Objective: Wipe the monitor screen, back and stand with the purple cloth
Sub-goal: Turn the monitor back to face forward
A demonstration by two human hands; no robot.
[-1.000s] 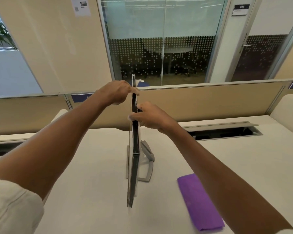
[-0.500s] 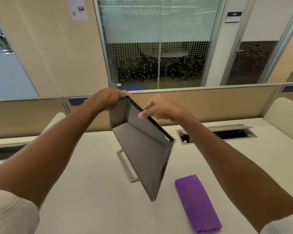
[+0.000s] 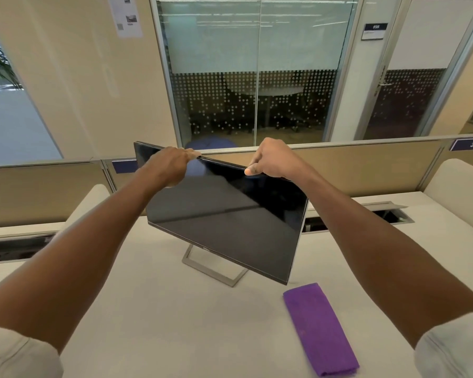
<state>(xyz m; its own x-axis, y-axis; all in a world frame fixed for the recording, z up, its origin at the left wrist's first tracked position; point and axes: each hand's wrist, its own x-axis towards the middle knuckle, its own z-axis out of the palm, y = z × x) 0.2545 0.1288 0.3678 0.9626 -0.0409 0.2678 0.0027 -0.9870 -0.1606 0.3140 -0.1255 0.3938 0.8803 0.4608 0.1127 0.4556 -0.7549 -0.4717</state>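
A white desk (image 3: 153, 323) fills the lower view, backed by a low beige divider (image 3: 366, 165). Beyond the divider stands a glass wall (image 3: 257, 77) with a dotted band, and a door (image 3: 410, 85) to the right. An open cable slot (image 3: 388, 215) lies in the desk behind the right forearm.

A dark monitor (image 3: 230, 222) stands mid-desk on a grey frame stand (image 3: 216, 271), its screen facing the viewer and angled, right side nearer. A folded purple cloth (image 3: 320, 328) lies flat on the desk just right of the monitor's lower right corner, apart from both hands.

The left hand (image 3: 167, 166) grips the monitor's top edge near its left end, fingers curled over it. The right hand (image 3: 271, 159) pinches the same edge farther right, thumb on the front, fingers behind. Both forearms reach across the desk, partly hiding the monitor's upper corners.
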